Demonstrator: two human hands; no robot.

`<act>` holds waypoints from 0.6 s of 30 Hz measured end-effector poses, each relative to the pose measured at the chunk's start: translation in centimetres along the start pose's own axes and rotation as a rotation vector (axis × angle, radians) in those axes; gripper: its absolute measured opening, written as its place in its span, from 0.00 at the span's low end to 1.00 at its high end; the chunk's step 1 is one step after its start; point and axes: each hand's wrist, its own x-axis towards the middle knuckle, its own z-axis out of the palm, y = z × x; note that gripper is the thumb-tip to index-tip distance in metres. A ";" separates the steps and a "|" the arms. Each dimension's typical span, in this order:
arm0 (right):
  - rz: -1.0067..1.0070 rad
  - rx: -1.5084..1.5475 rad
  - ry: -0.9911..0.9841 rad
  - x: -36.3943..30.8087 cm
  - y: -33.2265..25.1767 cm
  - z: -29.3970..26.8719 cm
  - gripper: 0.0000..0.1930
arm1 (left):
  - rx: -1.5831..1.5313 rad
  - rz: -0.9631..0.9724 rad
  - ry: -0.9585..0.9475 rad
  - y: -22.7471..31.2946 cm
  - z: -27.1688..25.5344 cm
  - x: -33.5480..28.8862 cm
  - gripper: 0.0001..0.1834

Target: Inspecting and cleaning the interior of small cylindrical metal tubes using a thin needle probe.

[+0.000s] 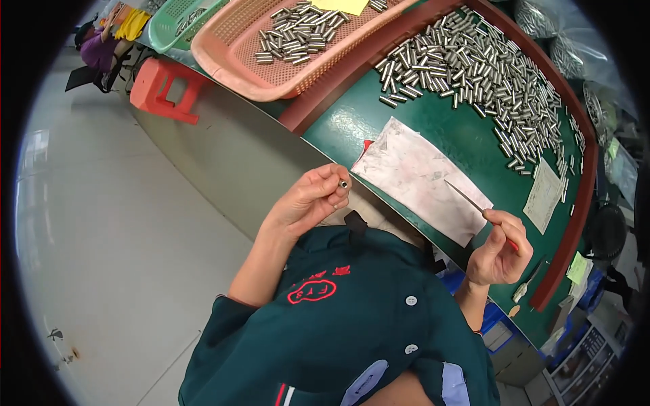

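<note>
The green table fills the upper right, edged by a dark red rim. At the table's far end lies a wide heap of small metal tubes. Beyond the table's far left corner sits a pink basket with more tubes in it, and a green basket past that. A red stool stands on the floor left of the table. On the table's near part lies a stained white sheet, with a small slip to its right. The left hand, just off the table's near edge, has its fingertips closed on one tube. The right hand, over the table's near edge, is curled shut around a thin pick, whose tip points over the sheet.
</note>
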 end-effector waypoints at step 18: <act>0.029 0.010 0.060 -0.2 0.2 0.2 0.06 | -0.110 -0.010 0.063 0.0 0.7 -0.2 0.08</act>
